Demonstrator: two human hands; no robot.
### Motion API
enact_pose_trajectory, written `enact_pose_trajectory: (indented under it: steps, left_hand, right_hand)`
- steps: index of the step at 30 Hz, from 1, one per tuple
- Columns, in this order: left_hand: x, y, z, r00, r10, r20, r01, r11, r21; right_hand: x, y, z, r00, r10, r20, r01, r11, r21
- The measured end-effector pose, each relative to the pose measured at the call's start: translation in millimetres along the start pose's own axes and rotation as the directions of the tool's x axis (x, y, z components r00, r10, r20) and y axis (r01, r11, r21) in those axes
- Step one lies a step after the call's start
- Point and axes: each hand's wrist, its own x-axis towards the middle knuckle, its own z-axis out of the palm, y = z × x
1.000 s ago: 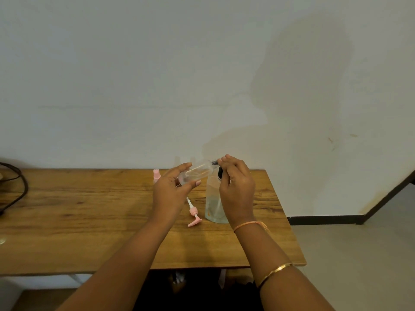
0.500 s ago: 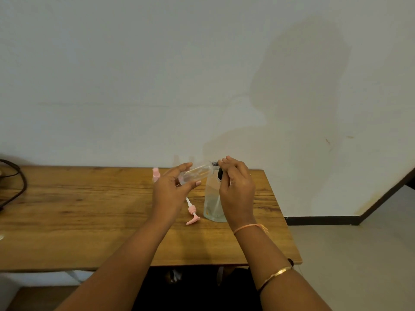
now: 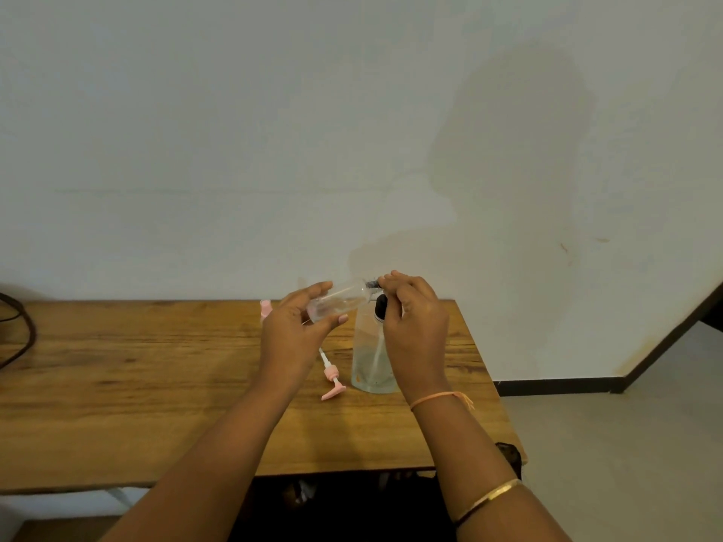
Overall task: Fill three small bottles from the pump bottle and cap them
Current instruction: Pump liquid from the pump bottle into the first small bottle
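Above the brown wooden table (image 3: 117,404), a small clear plastic bottle (image 3: 344,299) is being gripped, tilted almost flat, by the left hand (image 3: 293,334), while its black cap (image 3: 372,284) is being pinched by the right hand (image 3: 414,326). Just beyond, a tall clear pump bottle (image 3: 365,357) is being partly hidden by that hand, beside a detached pink pump (image 3: 331,372).

Only small shifts are happening. The right hand (image 3: 416,330) is rolling slightly at the mouth of the bottle (image 3: 340,301), its fingertips (image 3: 391,276) working round the dark cap (image 3: 372,284). The fingers are parting a little, so more of a dark piece (image 3: 381,305) beneath them is showing. The gold bangle (image 3: 489,495) is sliding along the forearm toward 6 o'clock, away from the thread band (image 3: 440,397). The view is dipping, then rising slightly. A dark object (image 3: 508,453) at the table (image 3: 117,385) edge, at 5 o'clock from the hand, is coming into sight.
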Motion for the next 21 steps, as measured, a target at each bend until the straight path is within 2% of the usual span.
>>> enact_pose_trajectory:
  steps: [7, 13, 17, 21]
  left_hand:
    - [2, -10, 0, 1.000, -0.010, 0.007, 0.009, 0.992, 0.127]
    - [6, -2, -4, 0.999, 0.006, 0.036, -0.006, 1.000, -0.007]
    - [9, -1, -6, 0.999, 0.024, 0.024, -0.023, 1.000, -0.007]
    - [12, -8, -2, 0.999, 0.019, 0.036, -0.020, 1.000, 0.018]
  right_hand:
    - [-11, 12, 15, 0.997, -0.070, -0.041, 0.069, 0.997, -0.024]
    - [-4, 2, 8, 0.997, -0.043, -0.062, 0.043, 0.999, -0.003]
    - [5, -2, 7, 1.000, -0.015, -0.027, 0.014, 1.000, -0.013]
    - [3, 6, 7, 0.998, -0.053, -0.022, 0.052, 0.998, -0.045]
